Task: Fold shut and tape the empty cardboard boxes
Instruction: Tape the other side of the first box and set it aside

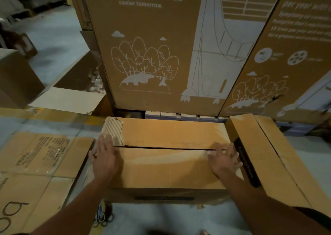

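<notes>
Behind everything stand the tall printed cartons [148, 52], with white trees drawn on them, and they lean close together like a wall. In front of them, low on the floor, sits the cardboard box [168, 163] that the person is working on. Its two top flaps are folded down flat and meet in a dark seam [168, 147] across the middle, so the folding looks done. I see no tape over the seam, so the taping still seems to be left. A torn patch [113, 132] at the far left corner shows the wavy inside of the card. A second box [274, 156] touches its right side, and its top is not taped either, I think. Flat cardboard sheets [37, 163] lie on the floor to the left. The left hand [104, 160] lies flat on the left end of the near flap, fingers straight. The right hand [224, 161] lies flat on the right end, fingers spread. The hands are well apart and grip nothing. I cannot pick out a tape roll for sure.
</notes>
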The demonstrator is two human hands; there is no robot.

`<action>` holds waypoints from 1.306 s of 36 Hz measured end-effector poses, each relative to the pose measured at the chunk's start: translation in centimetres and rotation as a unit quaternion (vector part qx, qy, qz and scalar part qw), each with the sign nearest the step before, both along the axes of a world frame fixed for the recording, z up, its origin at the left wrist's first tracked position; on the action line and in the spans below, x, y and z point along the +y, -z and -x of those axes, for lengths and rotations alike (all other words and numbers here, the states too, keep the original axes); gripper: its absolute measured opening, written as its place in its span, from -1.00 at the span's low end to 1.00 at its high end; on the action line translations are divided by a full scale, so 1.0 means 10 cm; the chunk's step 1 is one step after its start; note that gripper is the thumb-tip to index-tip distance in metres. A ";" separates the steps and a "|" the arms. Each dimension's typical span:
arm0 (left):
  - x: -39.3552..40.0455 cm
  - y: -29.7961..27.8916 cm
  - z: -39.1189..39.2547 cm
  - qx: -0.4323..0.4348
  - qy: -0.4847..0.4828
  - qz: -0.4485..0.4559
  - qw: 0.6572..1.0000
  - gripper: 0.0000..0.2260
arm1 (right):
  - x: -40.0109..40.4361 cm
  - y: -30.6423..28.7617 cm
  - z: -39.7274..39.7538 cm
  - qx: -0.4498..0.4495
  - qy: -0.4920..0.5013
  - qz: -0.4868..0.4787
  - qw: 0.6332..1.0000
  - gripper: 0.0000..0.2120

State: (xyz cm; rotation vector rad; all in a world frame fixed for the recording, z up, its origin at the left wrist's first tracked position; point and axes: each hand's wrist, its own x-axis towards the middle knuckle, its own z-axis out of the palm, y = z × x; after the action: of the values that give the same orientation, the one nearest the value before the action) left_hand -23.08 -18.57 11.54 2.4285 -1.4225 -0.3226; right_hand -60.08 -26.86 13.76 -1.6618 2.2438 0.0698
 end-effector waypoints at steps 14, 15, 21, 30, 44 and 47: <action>-0.01 0.14 0.14 -0.060 0.142 -0.022 0.988 -0.44 | 0.05 0.22 -0.28 0.034 -0.160 -0.008 0.987 -0.41; -0.02 0.13 0.14 -0.060 0.140 -0.025 0.988 -0.45 | 0.04 0.22 -0.29 0.031 -0.157 -0.012 0.987 -0.41; -0.01 0.10 0.15 -0.047 0.147 -0.033 0.987 -0.41 | -0.01 0.18 -0.27 0.020 -0.161 -0.051 0.985 -0.36; -0.01 -0.19 0.31 0.024 0.122 0.003 0.992 -0.61 | 0.20 -0.10 -0.63 -0.001 -0.229 0.022 0.973 -0.32; 0.56 -1.34 -0.02 -0.034 0.204 -0.076 0.975 -0.36 | 0.95 -1.12 -1.78 -0.071 -0.389 0.047 0.917 -0.29; 0.81 -1.44 -0.32 -0.052 0.210 -0.117 0.969 -0.35 | 1.12 -1.16 -2.06 -0.086 -0.413 0.033 0.906 -0.29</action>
State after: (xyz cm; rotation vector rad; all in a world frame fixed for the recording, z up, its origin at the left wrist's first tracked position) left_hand -19.85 -10.47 25.94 2.3268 -2.0540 -0.4880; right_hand -39.51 -15.64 25.39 -2.4249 1.2908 0.0485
